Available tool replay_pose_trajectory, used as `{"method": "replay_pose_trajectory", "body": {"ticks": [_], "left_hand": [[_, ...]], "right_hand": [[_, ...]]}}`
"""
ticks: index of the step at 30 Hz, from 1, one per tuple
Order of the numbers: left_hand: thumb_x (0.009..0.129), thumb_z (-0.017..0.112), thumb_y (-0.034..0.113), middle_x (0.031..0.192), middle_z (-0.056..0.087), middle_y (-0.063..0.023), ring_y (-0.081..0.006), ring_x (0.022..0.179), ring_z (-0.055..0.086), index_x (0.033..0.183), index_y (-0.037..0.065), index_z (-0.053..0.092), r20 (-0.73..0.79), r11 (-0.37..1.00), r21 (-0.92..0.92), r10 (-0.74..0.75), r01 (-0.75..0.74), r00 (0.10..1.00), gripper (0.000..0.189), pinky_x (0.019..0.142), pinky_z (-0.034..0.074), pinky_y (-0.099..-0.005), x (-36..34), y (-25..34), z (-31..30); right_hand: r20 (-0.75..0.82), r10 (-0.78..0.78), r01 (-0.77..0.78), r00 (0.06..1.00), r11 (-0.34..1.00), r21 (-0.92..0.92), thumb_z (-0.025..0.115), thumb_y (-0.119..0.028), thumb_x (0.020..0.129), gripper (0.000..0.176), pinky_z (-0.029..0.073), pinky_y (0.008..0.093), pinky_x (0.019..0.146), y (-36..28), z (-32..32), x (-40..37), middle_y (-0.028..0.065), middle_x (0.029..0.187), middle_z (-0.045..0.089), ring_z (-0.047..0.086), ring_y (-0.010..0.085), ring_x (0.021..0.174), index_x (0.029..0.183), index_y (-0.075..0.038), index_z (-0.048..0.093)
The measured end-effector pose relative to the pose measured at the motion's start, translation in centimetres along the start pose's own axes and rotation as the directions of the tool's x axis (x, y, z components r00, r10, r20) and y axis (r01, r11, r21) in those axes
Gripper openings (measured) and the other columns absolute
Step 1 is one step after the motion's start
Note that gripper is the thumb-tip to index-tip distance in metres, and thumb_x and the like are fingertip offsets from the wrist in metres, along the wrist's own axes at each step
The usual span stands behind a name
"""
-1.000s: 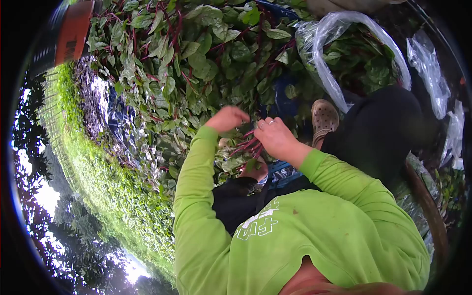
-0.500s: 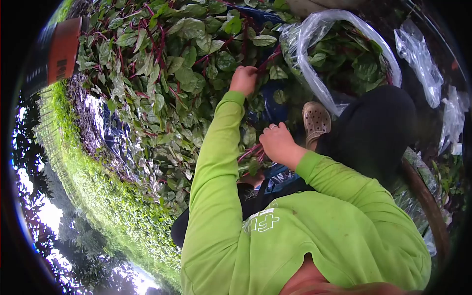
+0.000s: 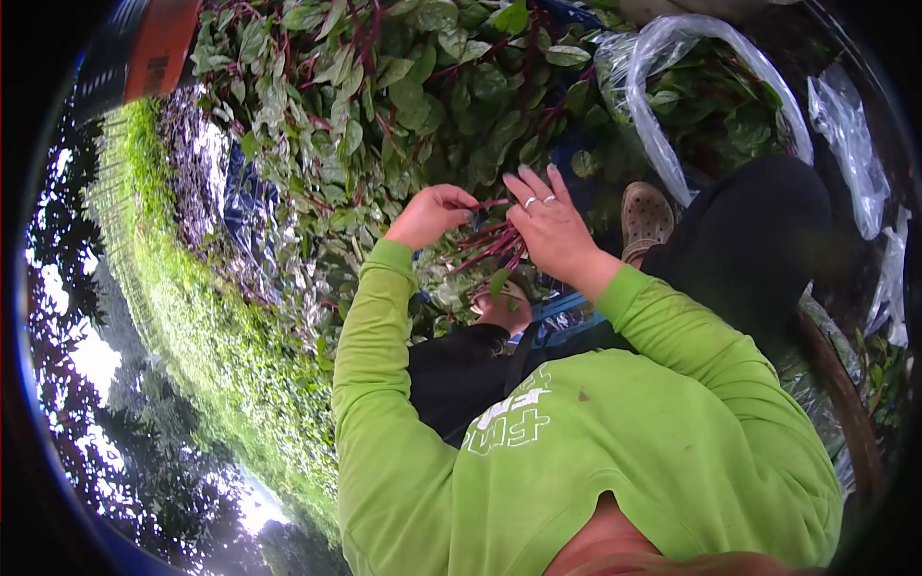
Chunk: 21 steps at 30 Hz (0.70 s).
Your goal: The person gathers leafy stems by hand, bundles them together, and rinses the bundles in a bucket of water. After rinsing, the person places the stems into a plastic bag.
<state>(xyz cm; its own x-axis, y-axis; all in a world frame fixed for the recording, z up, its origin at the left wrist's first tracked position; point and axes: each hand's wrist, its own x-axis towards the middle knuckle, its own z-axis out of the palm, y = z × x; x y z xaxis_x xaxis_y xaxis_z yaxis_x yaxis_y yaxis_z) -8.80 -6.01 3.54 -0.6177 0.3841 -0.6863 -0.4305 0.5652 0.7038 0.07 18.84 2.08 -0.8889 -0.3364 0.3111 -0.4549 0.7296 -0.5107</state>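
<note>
fingers point(image 3: 557, 180) straight, right hand point(image 3: 554, 232) at stems point(image 3: 493, 240)

Sky point(image 3: 94, 361) glares white lower left — edges dark, bowed.

My shirt point(image 3: 653, 422) is bright lime green with white letters point(image 3: 509, 430). The stems point(image 3: 492, 240) I hold are dark pinkish red, and the big leaves point(image 3: 411, 98) are green. My pants point(image 3: 740, 250) are black. My tan clog point(image 3: 647, 219) has dark dots. My rings point(image 3: 530, 203) are silver.
</note>
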Motion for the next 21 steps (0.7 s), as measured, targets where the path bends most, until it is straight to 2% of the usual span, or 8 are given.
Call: {"method": "replay_pose_trajectory", "body": {"ticks": [3,4,7,11,15,16,19,21], "left_hand": [[0.09,0.073,0.006,0.102,0.073,-0.0008,-0.0084,0.092,0.064,0.114,0.001,0.072,0.105,0.997,0.045,-0.064,0.06,0.992,0.024,0.085,0.051,-0.0268,-1.2,-1.0,0.4],[0.092,0.073,0.01,0.109,0.073,-0.0031,-0.0102,0.095,0.065,0.119,0.0,0.071,0.088,0.993,0.023,-0.118,0.117,0.989,0.028,0.088,0.051,-0.0287,-1.4,-1.2,0.7],[0.094,0.071,0.012,0.113,0.073,-0.0053,-0.0123,0.097,0.067,0.123,-0.002,0.07,0.19,0.889,-0.379,-0.198,0.257,0.962,0.032,0.088,0.051,-0.0289,-1.3,-2.3,1.3],[0.098,0.066,0.014,0.115,0.073,-0.0065,-0.012,0.106,0.066,0.131,-0.001,0.065,0.179,0.851,-0.482,-0.135,0.207,0.975,0.035,0.09,0.05,-0.0259,-1.1,-3.7,2.8],[0.098,0.065,0.013,0.113,0.073,-0.005,-0.0105,0.103,0.067,0.131,0.002,0.065,-0.04,0.909,-0.393,-0.168,0.139,0.985,0.035,0.084,0.052,-0.0228,-1.7,-4.2,2.4],[0.099,0.065,0.014,0.111,0.073,-0.0032,-0.0079,0.099,0.066,0.128,0.004,0.068,-0.144,0.973,-0.225,-0.089,0.055,0.986,0.031,0.079,0.05,-0.0218,-1.9,-4.4,2.2],[0.099,0.065,0.015,0.097,0.073,0.0003,-0.0082,0.09,0.063,0.118,0.004,0.073,-0.098,0.979,-0.135,-0.165,0.151,0.982,0.024,0.085,0.05,-0.0251,-3.4,-3.4,1.8],[0.1,0.063,0.021,0.096,0.072,0.0011,-0.0082,0.089,0.061,0.117,0.004,0.074,-0.062,0.989,-0.123,-0.088,0.079,0.994,0.026,0.085,0.049,-0.0259,-3.2,-3.2,2.7]], "right_hand": [[0.223,0.039,-0.06,0.974,0.994,0.088,0.059,-0.015,0.084,0.013,0.044,0.045,0.098,-0.2,0.8,-0.4,0.0101,0.111,0.065,0.06,0.0286,0.112,0.091,-0.007,0.066],[0.138,-0.036,0.033,0.99,0.999,0.024,0.059,-0.015,0.083,0.013,0.043,0.0399,0.085,-0.2,1.1,-0.5,0.0061,0.101,0.061,0.059,0.0241,0.1,0.091,-0.008,0.066],[0.192,-0.077,0.072,0.978,0.997,0.029,0.058,-0.015,0.083,0.014,0.044,0.0401,0.088,-0.5,1.3,-0.7,0.006,0.105,0.063,0.059,0.024,0.104,0.092,-0.008,0.067],[0.209,-0.15,0.147,0.966,0.989,0.032,0.058,-0.016,0.084,0.018,0.043,0.0394,0.089,-1.0,1.5,-0.7,0.0054,0.108,0.063,0.058,0.0232,0.105,0.096,-0.009,0.069],[0.264,-0.138,0.128,0.955,0.99,0.054,0.058,-0.016,0.084,0.019,0.043,0.0393,0.091,-1.2,1.8,-0.7,0.0052,0.112,0.063,0.058,0.0233,0.106,0.099,-0.009,0.068],[0.259,-0.132,0.124,0.957,0.991,0.046,0.058,-0.016,0.084,0.019,0.043,0.0394,0.091,-1.2,1.9,-0.7,0.005,0.112,0.063,0.058,0.0233,0.106,0.099,-0.009,0.068],[0.273,-0.121,0.118,0.954,0.993,0.029,0.057,-0.015,0.085,0.019,0.042,0.0393,0.092,-1.5,1.9,-0.4,0.0047,0.112,0.063,0.057,0.0231,0.108,0.1,-0.009,0.068],[0.264,-0.141,0.134,0.954,0.99,0.044,0.057,-0.014,0.085,0.02,0.041,0.0392,0.094,-1.8,2.0,-0.3,0.0046,0.112,0.063,0.057,0.0229,0.108,0.1,-0.009,0.068]]}}
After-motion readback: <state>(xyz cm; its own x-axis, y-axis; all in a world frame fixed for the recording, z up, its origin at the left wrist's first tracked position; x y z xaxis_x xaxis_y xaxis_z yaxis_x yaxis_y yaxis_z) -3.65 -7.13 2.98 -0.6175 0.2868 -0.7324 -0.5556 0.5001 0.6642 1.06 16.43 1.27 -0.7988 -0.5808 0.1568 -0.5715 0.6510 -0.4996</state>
